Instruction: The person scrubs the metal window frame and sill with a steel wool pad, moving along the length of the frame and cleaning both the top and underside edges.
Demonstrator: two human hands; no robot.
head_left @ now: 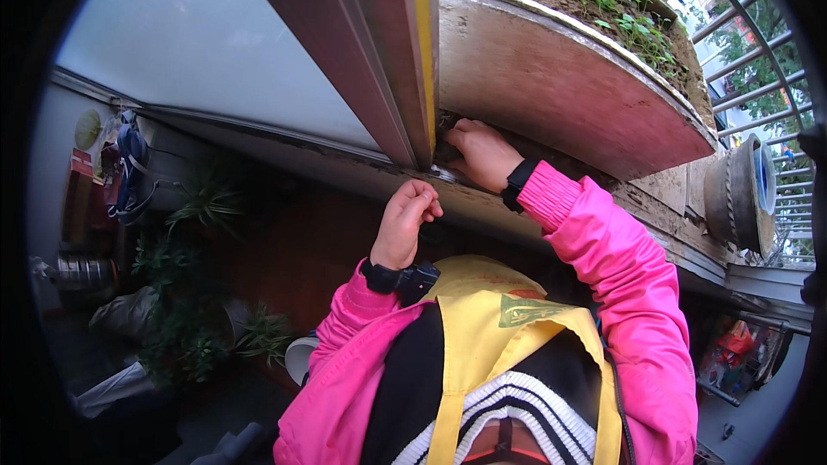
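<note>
My right hand [484, 155] reaches onto the dirty window sill [560, 155], in the narrow gap between the window frame's edge and a planter. Its fingers are bent and closed at the tips; whatever they may pinch is hidden. Just below the frame's lower corner is my left hand [408, 222], held in front of the sill with fingers curled and thumb pressed to them. I cannot make out anything in it. The sliding window frame [379, 43] is brown with a yellow strip along its edge. Beside it stands the long pale planter [551, 77], its wall stained reddish.
Soil with small green seedlings [642, 34] fills the planter. A round pot [736, 194] stands farther right on the sill, by metal window bars [767, 77]. Potted plants [185, 327] crowd the floor at lower left. A wire rack [741, 362] with bags hangs at lower right.
</note>
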